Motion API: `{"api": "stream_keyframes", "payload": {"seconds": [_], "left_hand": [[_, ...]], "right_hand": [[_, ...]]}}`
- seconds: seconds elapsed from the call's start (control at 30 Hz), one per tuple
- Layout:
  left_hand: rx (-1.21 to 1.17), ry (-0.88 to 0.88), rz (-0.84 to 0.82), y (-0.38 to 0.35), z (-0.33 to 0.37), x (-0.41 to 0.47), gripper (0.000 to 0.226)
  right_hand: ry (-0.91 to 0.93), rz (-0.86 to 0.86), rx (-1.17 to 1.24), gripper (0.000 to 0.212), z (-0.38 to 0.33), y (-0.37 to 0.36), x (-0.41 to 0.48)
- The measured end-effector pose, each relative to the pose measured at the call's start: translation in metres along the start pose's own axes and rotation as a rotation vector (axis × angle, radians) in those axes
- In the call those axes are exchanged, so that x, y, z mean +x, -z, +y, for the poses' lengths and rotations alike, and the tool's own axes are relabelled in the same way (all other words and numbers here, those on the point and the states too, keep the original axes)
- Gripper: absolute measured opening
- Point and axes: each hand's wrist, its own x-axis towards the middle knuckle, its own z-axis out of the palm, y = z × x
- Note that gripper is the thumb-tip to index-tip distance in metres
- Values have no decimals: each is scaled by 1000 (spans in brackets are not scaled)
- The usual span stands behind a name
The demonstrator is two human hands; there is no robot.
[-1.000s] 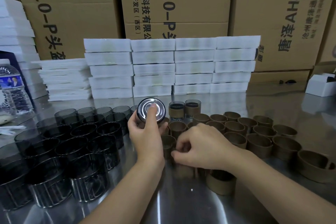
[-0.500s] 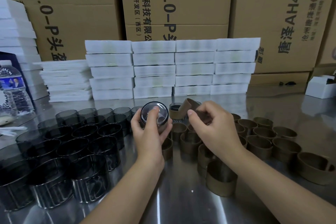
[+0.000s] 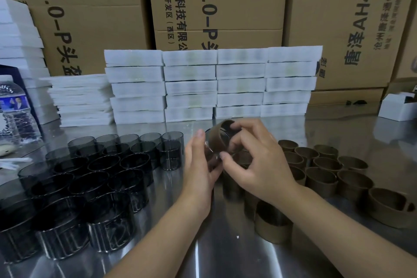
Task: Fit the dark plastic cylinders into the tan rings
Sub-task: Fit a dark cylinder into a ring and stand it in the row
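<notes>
Left hand (image 3: 198, 166) grips a dark cylinder (image 3: 209, 153); right hand (image 3: 256, 165) pinches a tan ring (image 3: 220, 140) against it, unseated. Many bare cylinders (image 3: 135, 163) left of the grip, empty rings (image 3: 320, 179) right: mostly undone.

The left hand (image 3: 198, 165) and the tan cardboard ring (image 3: 217, 140), which the right hand (image 3: 255, 160) is pinching, are covering most of the dark translucent plastic cylinder (image 3: 210, 153). How far it is sitting inside the ring is not showing. The right wrist is hiding parts of the standing tan rings (image 3: 270, 225) beneath it. The left edge is cutting off the nearest dark cylinders (image 3: 13, 239) and the clear plastic water bottle (image 3: 15, 110).
</notes>
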Motion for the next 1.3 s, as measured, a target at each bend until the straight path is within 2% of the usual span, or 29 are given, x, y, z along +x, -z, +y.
{"api": "stream_keyframes", "payload": {"seconds": [0.07, 0.17, 0.27, 0.37, 0.4, 0.53, 0.63, 0.67, 0.73, 0.87, 1.3], "left_hand": [[49, -14, -24, 0, -1, -1, 100], [85, -25, -51, 0, -2, -2, 100], [50, -7, -43, -1, -2, -2, 85], [-10, -22, 10, -1, -3, 0, 55], [-12, -28, 23, 0, -4, 1, 51], [-13, -28, 35, 0, -4, 2, 57], [-18, -62, 49, 1, -6, 3, 57], [-18, -71, 54, 2, -6, 4, 53], [-1, -86, 66, 4, -7, 5, 53], [110, -127, 74, 6, -7, 5, 77], [209, -233, 31, 4, -5, 1, 78]], "right_hand": [[55, -40, -53, 20, -2, 0, 0], [102, -76, -74, 19, -1, 0, 1], [90, -111, -28, 17, 2, 0, 0], [-4, -113, 104, 17, 1, 3, 1], [-37, -90, 147, 20, 0, 4, 1], [-254, -58, 298, 29, -1, 1, 4], [-525, -225, 447, 41, 1, -1, 7], [-571, -267, 508, 38, 1, -1, 8], [-595, -300, 567, 31, 1, -1, 10], [-698, -295, 645, 43, 4, 2, 14], [-793, -271, 726, 36, 10, 8, 18]]}}
